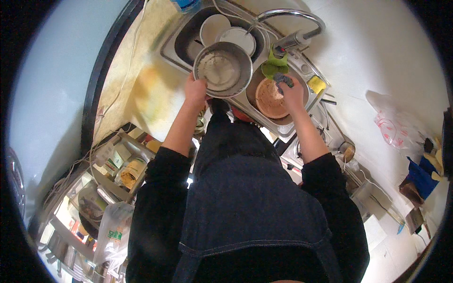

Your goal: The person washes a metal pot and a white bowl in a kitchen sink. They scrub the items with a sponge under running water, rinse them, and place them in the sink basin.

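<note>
A round metal bowl (223, 70), stained inside, is tilted towards the camera, its rim gripped by my left hand (196, 92). My right hand (294, 94) has its fingers around a dark grey scouring pad (284, 80), over an orange-brown basin (270, 102) in the right sink bowl. A green holder (274, 65) hangs beside it, below the faucet. In the left sink bowl, partly behind the metal bowl, lie a white bowl (214, 29) and a white lidded or plate-like round dish (240, 39).
A chrome faucet (290, 13) arches over the double sink (177, 61). A yellow sponge (316, 84) sits on the sink's right edge. Shelves with jars (132, 173) and a plastic bag (115, 230) stand lower left. Part of a stove (293, 152) shows beyond the sink's near right end.
</note>
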Demonstrator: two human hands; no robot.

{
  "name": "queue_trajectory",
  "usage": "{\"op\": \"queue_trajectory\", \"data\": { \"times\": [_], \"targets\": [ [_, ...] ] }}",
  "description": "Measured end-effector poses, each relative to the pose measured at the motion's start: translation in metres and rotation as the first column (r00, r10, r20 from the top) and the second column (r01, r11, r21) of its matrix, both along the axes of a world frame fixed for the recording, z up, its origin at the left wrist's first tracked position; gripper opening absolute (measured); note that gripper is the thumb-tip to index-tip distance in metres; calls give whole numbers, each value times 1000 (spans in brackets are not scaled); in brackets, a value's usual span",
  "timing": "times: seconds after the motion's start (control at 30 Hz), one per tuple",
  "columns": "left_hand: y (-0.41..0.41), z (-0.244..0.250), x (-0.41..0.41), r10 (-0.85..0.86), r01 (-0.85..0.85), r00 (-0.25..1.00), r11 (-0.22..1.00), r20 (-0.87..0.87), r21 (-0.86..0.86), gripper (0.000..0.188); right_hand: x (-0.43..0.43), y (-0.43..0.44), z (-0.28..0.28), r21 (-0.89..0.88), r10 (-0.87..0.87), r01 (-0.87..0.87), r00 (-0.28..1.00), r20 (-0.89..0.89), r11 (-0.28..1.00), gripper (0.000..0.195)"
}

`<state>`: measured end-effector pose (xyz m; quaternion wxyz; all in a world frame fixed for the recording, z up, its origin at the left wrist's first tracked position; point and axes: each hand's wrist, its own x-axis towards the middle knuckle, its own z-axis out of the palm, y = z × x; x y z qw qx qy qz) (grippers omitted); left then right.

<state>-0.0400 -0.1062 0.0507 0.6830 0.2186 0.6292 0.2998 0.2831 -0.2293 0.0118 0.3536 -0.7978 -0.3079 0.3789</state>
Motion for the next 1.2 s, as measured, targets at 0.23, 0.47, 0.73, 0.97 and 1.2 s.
{"op": "queue_trajectory", "data": {
  "times": [0.23,0.47,0.73,0.97,1.2],
  "targets": [
    [14,22,45,-88,91,991,996,-99,19,45,19,12,-36,19,87,-87,996,-17,996,71],
    [40,31,79,-49,51,998,996,30,-68,44,0,28,46,63,20,15,851,-525,998,48],
    [48,-19,69,-145,74,977,918,156,391,66,-19,72,77,105,62,-12,873,-484,994,36],
    [79,-25,65,-301,357,927,529,-223,770,80,-33,101,39,2,56,-57,990,-132,998,27],
    [104,-32,48,-464,434,879,675,-114,596,81,-57,108,29,168,4,-3,1000,-4,986,19]
  ]
}}
